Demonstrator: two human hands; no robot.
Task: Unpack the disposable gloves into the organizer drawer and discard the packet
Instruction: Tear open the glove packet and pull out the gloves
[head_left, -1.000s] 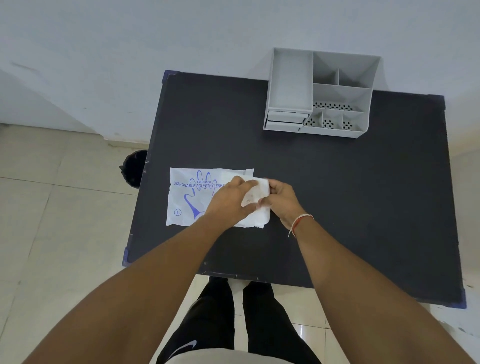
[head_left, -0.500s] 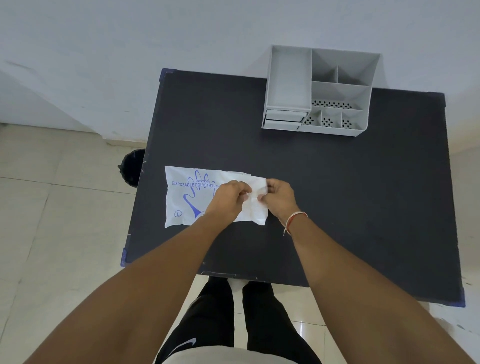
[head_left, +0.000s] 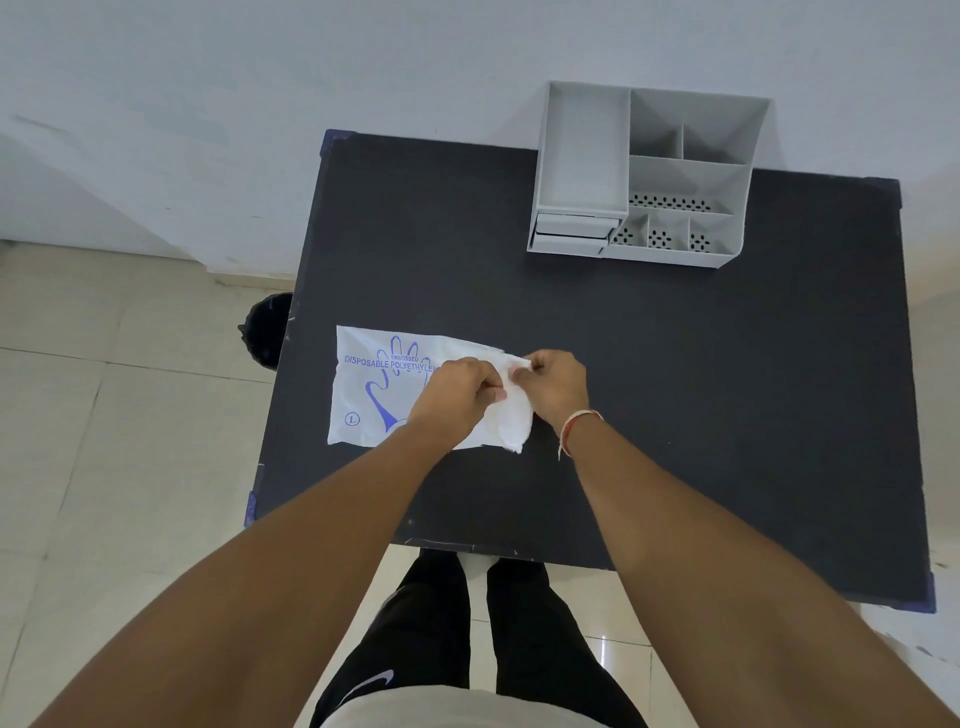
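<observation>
A white glove packet (head_left: 375, 387) with a blue hand print lies flat on the left half of the black table (head_left: 675, 389). My left hand (head_left: 457, 395) and my right hand (head_left: 553, 387) both pinch its right end, where the plastic is bunched and lifted a little. The gloves inside are hidden. A grey organizer (head_left: 647, 174) stands at the table's far edge against the wall, with two shut drawers (head_left: 574, 234) at its lower left and several open compartments on top.
A black bin (head_left: 267, 330) stands on the tiled floor just left of the table. A white wall runs behind the table. My legs are at the table's near edge.
Both hands have drawn closer together on the packet's right end, and that end is now more crumpled and pulled up. The packet's left part stays flat.
</observation>
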